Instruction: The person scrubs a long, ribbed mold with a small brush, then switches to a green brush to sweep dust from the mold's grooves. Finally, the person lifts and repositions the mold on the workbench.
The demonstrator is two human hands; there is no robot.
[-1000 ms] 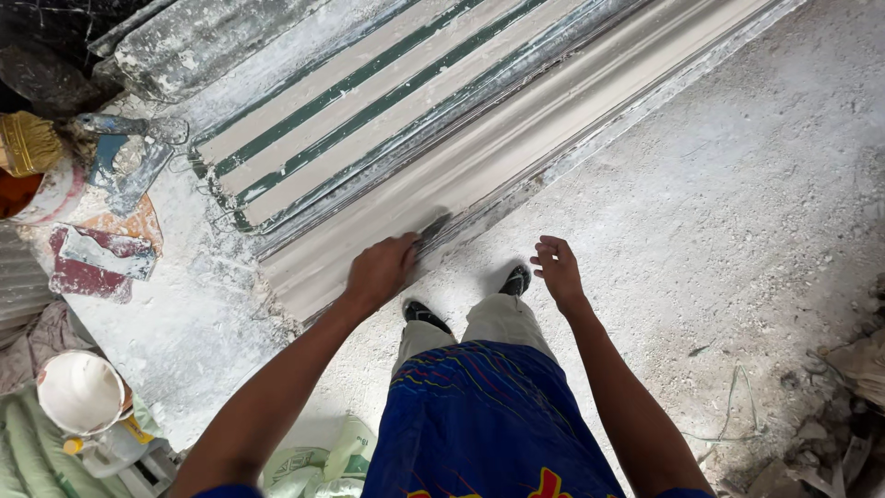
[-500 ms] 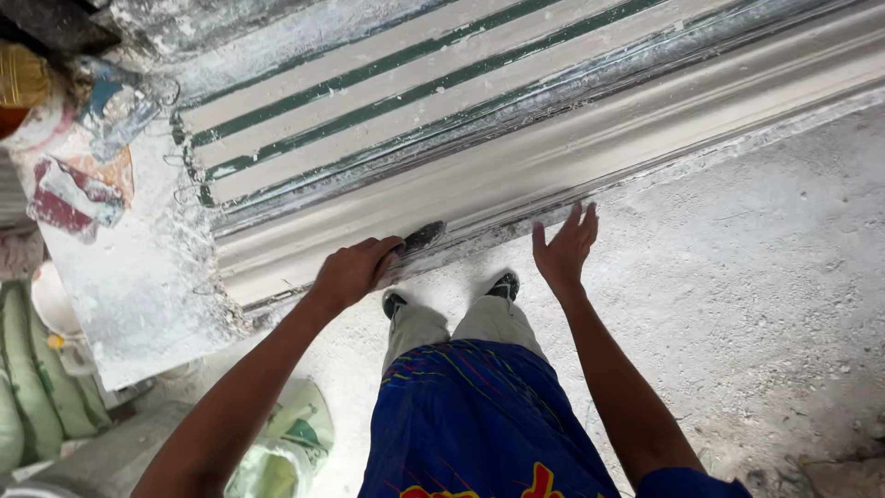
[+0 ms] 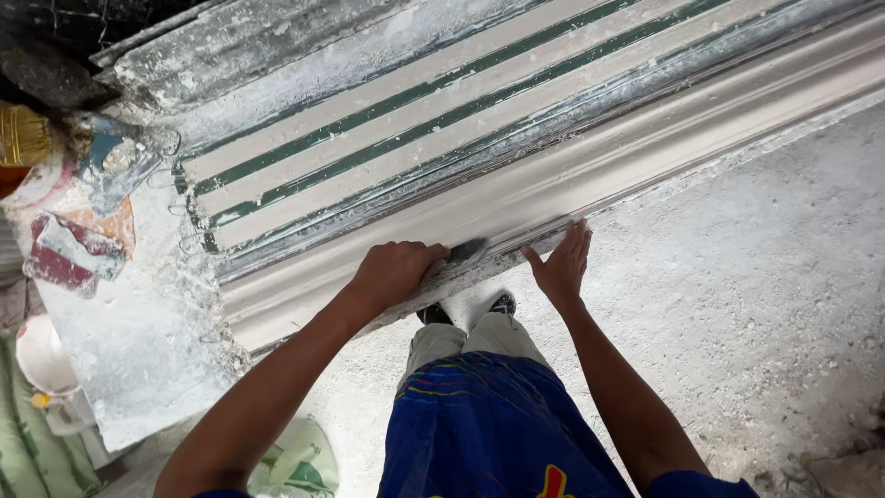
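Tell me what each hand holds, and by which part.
The left hand grips a dark scraper by its handle end, blade on the white moulding. The right hand holds nothing; it lies open, flat on the moulding's edge.

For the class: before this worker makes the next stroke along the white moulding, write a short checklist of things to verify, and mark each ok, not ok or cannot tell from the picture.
1. Left hand has a closed grip on the dark scraper: ok.
2. Scraper blade lies against the near edge of the plaster moulding: ok.
3. Right hand is open and flat, steadying the moulding edge beside the tool: ok.
4. Right fingers are away from the blade: ok, a gap shows between them.
5. Feet stand on the dusty floor, close under the bench: ok.
6. Blade edge condition: cannot tell, too small and partly hidden.
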